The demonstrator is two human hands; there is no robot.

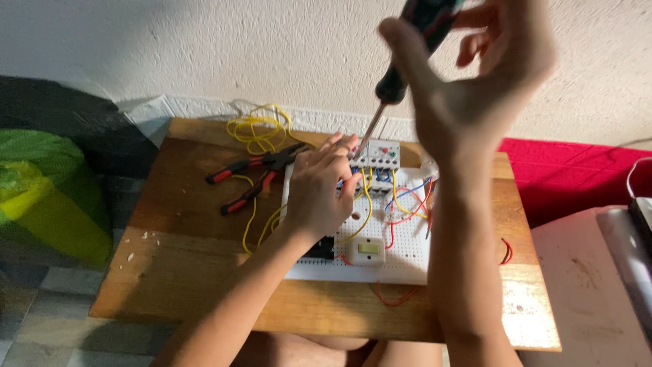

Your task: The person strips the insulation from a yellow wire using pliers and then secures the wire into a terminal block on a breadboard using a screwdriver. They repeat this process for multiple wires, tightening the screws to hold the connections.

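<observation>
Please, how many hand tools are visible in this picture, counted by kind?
Screwdriver, held in the right hand: 1
Pliers with red-and-black handles, lying on the wooden board beside the left hand: 2
Total: 3

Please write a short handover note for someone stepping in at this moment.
Right hand grips a screwdriver, its tip at the top of the white relay block.
Left hand rests on the white perforated board, fingers at the block.
Yellow, red and blue wires already run from the block across the board; a small switch sits near its front edge.
Red-handled pliers and a yellow wire coil lie on the wooden table.
Terminal tightness cannot be judged.
</observation>
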